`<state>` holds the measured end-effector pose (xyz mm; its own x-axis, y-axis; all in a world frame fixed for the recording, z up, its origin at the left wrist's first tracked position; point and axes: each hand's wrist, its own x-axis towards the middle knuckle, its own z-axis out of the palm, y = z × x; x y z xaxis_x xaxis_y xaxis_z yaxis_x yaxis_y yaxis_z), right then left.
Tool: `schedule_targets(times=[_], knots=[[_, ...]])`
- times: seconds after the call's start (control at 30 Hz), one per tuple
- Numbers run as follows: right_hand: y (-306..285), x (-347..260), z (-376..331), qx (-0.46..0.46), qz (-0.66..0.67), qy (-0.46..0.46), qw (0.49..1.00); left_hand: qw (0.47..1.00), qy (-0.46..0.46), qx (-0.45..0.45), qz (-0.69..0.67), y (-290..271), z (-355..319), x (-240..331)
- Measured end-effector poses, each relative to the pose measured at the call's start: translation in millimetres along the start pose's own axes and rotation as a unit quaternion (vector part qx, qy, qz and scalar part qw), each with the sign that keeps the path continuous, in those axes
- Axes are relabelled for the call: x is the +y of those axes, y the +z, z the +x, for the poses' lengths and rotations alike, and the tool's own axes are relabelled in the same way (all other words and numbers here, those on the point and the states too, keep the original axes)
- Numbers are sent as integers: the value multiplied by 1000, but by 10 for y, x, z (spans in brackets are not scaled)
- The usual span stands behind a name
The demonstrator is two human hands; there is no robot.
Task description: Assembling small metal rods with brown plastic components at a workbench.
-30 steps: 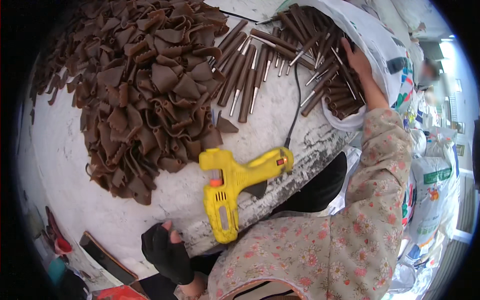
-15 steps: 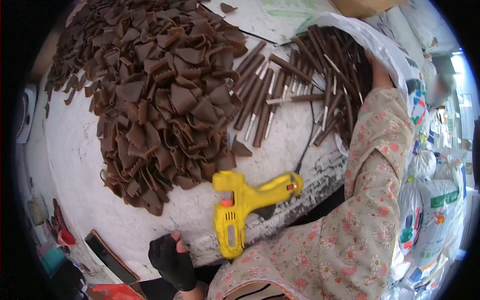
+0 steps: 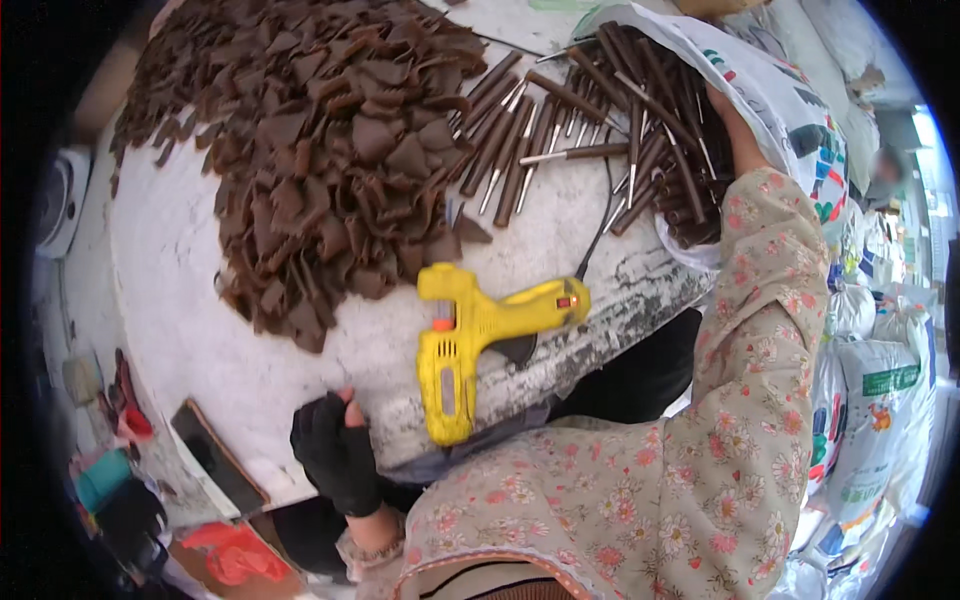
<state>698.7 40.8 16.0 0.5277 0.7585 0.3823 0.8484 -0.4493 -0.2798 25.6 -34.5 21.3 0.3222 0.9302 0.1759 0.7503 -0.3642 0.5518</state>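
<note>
My right hand (image 3: 731, 128) reaches into a white plastic bag (image 3: 752, 85) at the far right of the table. Its fingers are hidden behind the bag's load of brown sticks (image 3: 650, 90) with thin silvery ends. More such sticks (image 3: 512, 150) lie loose beside the bag's mouth. My left hand (image 3: 335, 450), in a black fingerless glove, is curled closed at the near table edge, with nothing visible in it. A yellow hot glue gun (image 3: 450, 350) lies between my two arms, its dark cord running toward the sticks. A large heap of curled brown pieces (image 3: 330, 170) covers the table's far left.
The white table (image 3: 170, 290) has a worn, blackened near edge. A dark flat phone-like slab (image 3: 218, 457) lies at its left edge. Below that is a box with a red plastic bag (image 3: 235, 555). Full white sacks (image 3: 870, 420) stand along my right side.
The view has tipped, so the table and glue gun sit higher in the picture. My right hand is still inside the bag, and my left hand stays curled by the edge.
</note>
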Motion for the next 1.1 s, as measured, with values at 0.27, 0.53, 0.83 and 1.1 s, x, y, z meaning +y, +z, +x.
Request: schedule_targets(times=[0.27,0.53,0.83,1.1], knots=[[-314,-277,-586,-125,7,23,992,996,6,77,-37,81,39,2],[-559,-1114,-1516,-156,-52,-164,973,993,67,93,-7,60,450,404],[-871,-1529,-2005,3,56,-272,961,990,113,85,14,339,1438,255],[-1297,-1959,-2420,203,365,-278,865,993,63,87,46,363,1278,193]])
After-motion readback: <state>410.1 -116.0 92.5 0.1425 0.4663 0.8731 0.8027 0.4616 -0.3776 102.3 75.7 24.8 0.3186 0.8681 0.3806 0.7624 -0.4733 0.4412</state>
